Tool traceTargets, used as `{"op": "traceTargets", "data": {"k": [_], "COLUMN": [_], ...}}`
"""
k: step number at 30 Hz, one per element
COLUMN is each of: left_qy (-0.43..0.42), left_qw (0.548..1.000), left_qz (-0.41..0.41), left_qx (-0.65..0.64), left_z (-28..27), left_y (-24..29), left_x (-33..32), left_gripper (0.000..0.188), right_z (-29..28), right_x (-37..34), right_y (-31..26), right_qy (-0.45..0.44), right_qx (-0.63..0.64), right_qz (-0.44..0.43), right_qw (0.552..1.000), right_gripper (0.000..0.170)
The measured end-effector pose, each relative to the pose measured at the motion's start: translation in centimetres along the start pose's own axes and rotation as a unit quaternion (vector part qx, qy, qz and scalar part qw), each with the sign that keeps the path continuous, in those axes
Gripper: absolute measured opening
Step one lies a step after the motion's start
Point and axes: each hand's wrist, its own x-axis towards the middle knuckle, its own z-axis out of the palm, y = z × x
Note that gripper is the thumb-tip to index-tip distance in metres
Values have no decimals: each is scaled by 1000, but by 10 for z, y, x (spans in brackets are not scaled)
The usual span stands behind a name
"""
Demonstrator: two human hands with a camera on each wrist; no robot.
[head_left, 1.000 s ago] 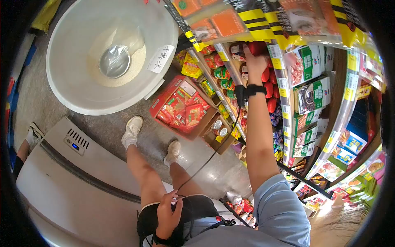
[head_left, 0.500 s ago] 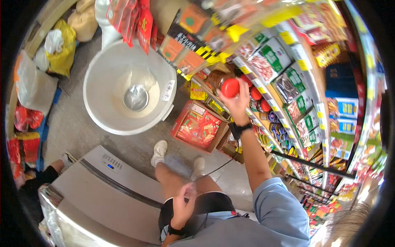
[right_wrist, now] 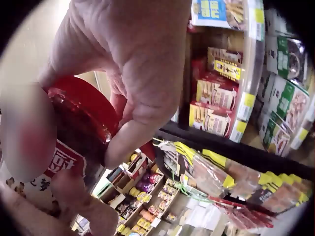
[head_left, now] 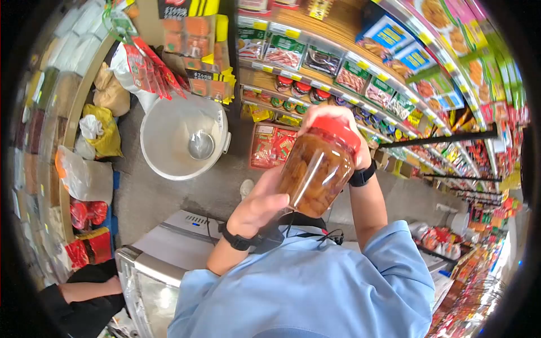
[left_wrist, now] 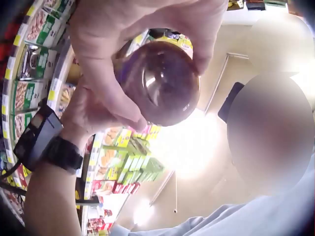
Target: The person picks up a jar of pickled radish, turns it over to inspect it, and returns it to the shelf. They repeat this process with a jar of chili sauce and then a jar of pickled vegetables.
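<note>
Both hands hold a clear jar (head_left: pixel 318 174) of brown pieces, tilted in front of the chest. Its red lid (right_wrist: pixel 88 98) is gripped by the right hand (right_wrist: pixel 133 64), with thumb and fingers spread around the rim. The left hand (head_left: pixel 256 208) holds the jar's lower side, its thumb toward the head camera. In the left wrist view, thumb and fingers of that hand (left_wrist: pixel 110 44) curve around the jar's round base (left_wrist: pixel 162 83). A printed label (right_wrist: pixel 66 157) shows on the jar in the right wrist view, partly covered by left-hand fingers.
Shelves (head_left: pixel 315 73) of packaged food stand ahead and to the right, with more red-lidded jars (head_left: pixel 301 89). A white tub (head_left: pixel 155 141) with a metal scoop stands ahead left. A freezer (head_left: pixel 169 242) is close by, and another person's arm (head_left: pixel 90 290) shows lower left.
The right hand has taken the jar off the shelf and brought it toward the chest. The left hand has risen from the lap to hold the jar too. The head view has turned.
</note>
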Motion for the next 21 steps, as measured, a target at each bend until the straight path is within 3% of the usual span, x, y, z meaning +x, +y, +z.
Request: {"op": "traceTargets", "data": {"k": [3,5,9,10,13,14,17,18,19,21], "left_qy": [8,15,-78,-99,-160,-177,-79,-55,-56,-58], "left_qw": [1000,997,989,986,958,954,989,990,987,974], "left_qz": [1,41,-67,-79,-157,-167,-124,-93,-71,-28], "left_qx": [25,69,-108,-113,-177,-177,-15,94,134,215], "left_z": [28,40,54,58,58,58,56,51,51,59], "left_y": [-10,-22,-37,-40,-55,-59,-59,-57,-58,-54], "left_x": [6,10,17,19,25,24,14,13,12,14], "left_gripper": [90,94,94,93,93,92,90,87,86,84], "right_z": [2,22,41,63,85,90,101,105,109,108], "right_x": [-24,-41,-103,-106,-133,-137,-139,-133,-132,-140], "right_y": [-24,-42,-35,-33,-40,-46,-54,-51,-49,-50], "right_qy": [13,107,185,259,261,282,360,400,437,425], "right_qx": [-8,19,79,83,276,264,195,154,113,101], "right_qz": [-14,-19,-40,-93,-15,-14,-46,-80,-111,-76], "right_qw": [1000,994,979,958,925,922,911,900,885,896], "right_gripper": [99,105,110,103,78,76,71,69,68,61]}}
